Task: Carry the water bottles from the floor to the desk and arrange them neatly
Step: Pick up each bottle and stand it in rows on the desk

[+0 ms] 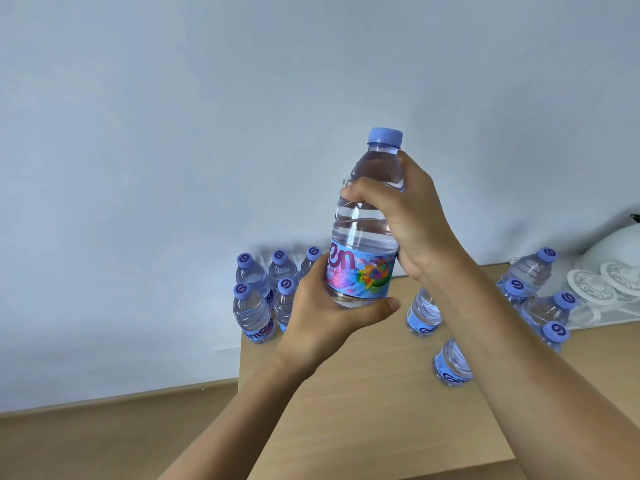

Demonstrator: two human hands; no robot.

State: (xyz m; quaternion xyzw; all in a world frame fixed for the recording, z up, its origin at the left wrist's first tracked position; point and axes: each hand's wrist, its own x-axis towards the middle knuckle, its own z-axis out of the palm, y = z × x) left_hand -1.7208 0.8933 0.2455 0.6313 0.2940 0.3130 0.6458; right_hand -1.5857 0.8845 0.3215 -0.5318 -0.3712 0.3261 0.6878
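Above the desk's [363, 410] far edge, a full water bottle [363, 237] is held upright in the air by both hands. The left hand [325, 313] is curled around its lower body at the label, thumb across the front; the right hand [405, 220] is wrapped around the ribbed shoulder just below the blue cap [385, 136].

Filled nearly to the neck, the bottle likely has real weight, and its thin clear wall probably gives a little under a squeeze. The labelled band and the ribs look like the surest places to hold; the smooth plastic between them could slip.

At the far left corner stands a tidy cluster of bottles [263, 292], close together. Toward the right edge, a looser group [533, 292] sits less evenly, some partly hidden behind the right forearm, so their exact spacing is hard to judge. White objects [609, 278] lie beyond them at the far right.
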